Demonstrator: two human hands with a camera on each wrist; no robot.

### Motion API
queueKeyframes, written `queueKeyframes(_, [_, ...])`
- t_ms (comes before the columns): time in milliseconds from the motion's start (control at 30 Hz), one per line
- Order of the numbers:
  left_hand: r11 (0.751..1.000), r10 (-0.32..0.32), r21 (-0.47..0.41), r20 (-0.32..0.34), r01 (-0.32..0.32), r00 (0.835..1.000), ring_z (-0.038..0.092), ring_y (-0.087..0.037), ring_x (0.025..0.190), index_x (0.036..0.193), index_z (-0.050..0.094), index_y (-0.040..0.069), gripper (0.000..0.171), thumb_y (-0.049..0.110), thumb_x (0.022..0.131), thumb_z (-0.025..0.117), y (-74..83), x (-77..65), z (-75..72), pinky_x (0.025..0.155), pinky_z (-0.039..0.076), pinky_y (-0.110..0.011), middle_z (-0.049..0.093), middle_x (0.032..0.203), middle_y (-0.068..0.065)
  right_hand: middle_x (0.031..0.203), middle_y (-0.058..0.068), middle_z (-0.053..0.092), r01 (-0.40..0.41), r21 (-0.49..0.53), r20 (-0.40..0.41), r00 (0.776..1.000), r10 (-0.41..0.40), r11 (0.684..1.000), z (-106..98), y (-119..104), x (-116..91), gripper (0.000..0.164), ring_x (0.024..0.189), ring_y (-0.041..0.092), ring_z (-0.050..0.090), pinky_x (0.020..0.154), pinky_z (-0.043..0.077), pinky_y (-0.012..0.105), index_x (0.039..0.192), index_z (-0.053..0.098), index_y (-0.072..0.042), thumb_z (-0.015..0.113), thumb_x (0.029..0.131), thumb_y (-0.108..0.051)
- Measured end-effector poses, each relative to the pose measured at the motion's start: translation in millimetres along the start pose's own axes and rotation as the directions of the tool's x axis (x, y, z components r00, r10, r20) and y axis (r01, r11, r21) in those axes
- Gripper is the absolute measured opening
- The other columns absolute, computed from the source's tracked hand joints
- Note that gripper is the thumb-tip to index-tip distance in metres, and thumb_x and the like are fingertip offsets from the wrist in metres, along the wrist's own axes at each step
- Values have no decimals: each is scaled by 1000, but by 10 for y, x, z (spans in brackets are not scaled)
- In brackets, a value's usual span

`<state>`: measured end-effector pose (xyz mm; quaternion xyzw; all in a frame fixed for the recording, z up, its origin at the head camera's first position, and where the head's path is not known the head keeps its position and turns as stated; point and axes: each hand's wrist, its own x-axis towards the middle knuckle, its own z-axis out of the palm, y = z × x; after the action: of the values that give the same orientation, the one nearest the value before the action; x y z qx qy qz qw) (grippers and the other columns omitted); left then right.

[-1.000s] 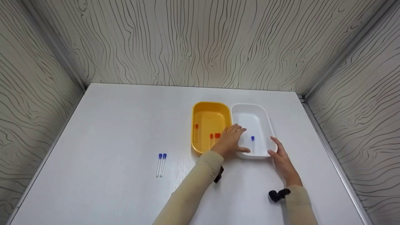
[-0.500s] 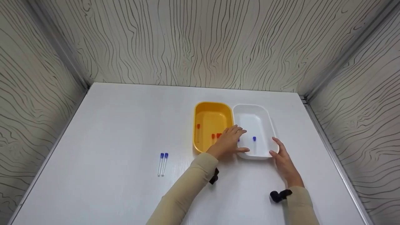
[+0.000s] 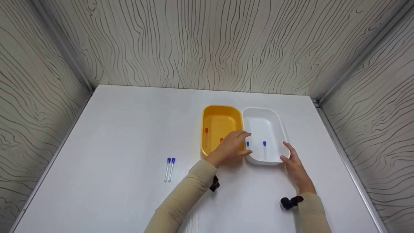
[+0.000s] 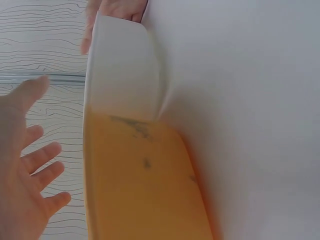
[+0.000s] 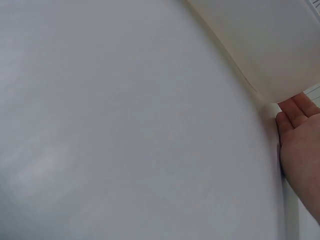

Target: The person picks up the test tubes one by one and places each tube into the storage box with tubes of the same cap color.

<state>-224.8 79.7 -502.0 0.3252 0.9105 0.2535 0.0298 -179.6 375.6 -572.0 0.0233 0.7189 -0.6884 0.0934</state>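
Observation:
In the head view my left hand (image 3: 229, 147) hovers over the front of the orange tray (image 3: 223, 109), its fingers reaching toward the white tray's near rim. Nothing lies between the spread fingers (image 4: 45, 157) in the left wrist view. My right hand (image 3: 295, 166) grips the front right corner of the white tray (image 3: 261, 113), thumb at the rim and fingers along the outside. Inside the white tray are two blue-capped tubes, one a blue-capped tube (image 3: 264, 143) in plain sight, the other beside the left wall. The orange tray holds red-capped tubes (image 3: 206, 131), some hidden by my left hand.
Two more blue-capped tubes (image 3: 169, 170) lie side by side on the white table (image 3: 123, 136), left of the trays. The trays stand against each other. Patterned walls (image 3: 194, 45) close off the back and both sides.
My left hand has drawn back left from the white tray, uncovering a second blue-capped tube by that tray's left wall. My right hand keeps its hold on the corner.

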Motion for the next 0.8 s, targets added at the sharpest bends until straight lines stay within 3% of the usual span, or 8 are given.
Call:
queueKeyframes(233, [1000, 11, -7, -58, -11, 998, 44, -17, 138, 144, 43, 17, 61, 45, 92, 60, -112, -156, -100, 120, 34, -33, 49, 146, 0, 163, -1, -23, -4, 3, 0, 1000, 4, 1000, 10, -4, -9, 69, 151, 24, -21, 127, -6, 42, 155, 8, -16, 47, 99, -7])
queueKeyframes(467, [999, 44, -10, -92, -45, 995, 46, -19, 136, 141, 45, 15, 58, 44, 93, 59, -232, -334, -120, 119, 35, -34, 52, 143, -3, 163, 3, -21, 0, -58, -29, 1000, -2, 998, 11, -11, 2, 68, 151, 27, -21, 124, -8, 51, 154, 11, -16, 49, 98, -8])
queueKeyframes(800, [995, 14, -97, -172, -31, 985, 50, -20, 133, 138, 48, 12, 57, 39, 91, 64, -411, -668, -185, 116, 40, -37, 54, 140, -4, 164, 9, -15, 26, -152, -51, 998, -34, 988, -5, -26, -5, 66, 150, 28, -22, 124, -6, 54, 152, 18, -11, 54, 97, -13])
